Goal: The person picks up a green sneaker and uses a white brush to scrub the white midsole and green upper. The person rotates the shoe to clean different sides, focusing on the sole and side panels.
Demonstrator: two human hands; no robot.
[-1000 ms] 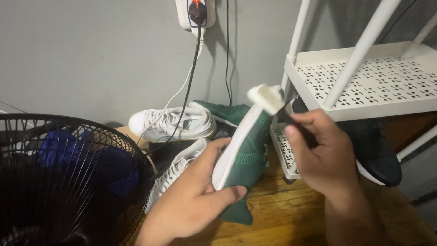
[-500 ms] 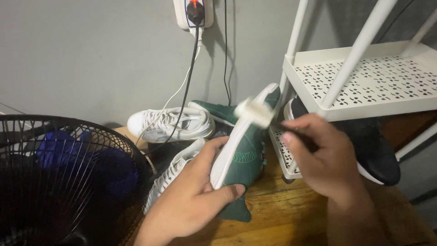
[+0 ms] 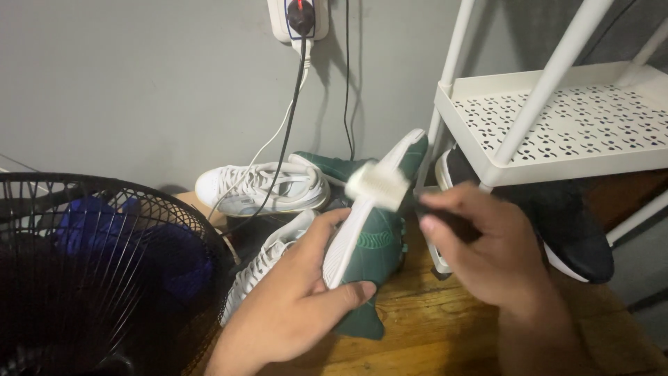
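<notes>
My left hand (image 3: 292, 299) grips a green shoe (image 3: 376, 240) with a white sole, held on edge with the toe pointing up and away. My right hand (image 3: 487, 251) holds a brush by its dark handle; the white brush head (image 3: 376, 185) lies against the white sole edge near the shoe's middle, a little blurred. A second green shoe (image 3: 327, 167) lies on the floor behind, by the wall.
A black fan guard (image 3: 97, 271) fills the lower left. Two white sneakers (image 3: 261, 188) lie by the grey wall under a socket (image 3: 299, 17) with cables. A white perforated shelf trolley (image 3: 557, 118) stands at right, a black shoe (image 3: 577, 237) under it. Wooden floor (image 3: 431, 327) below.
The brush head has slid down the sole, from the toe end toward the shoe's middle, as my right hand drew back toward me. My left hand keeps the shoe still.
</notes>
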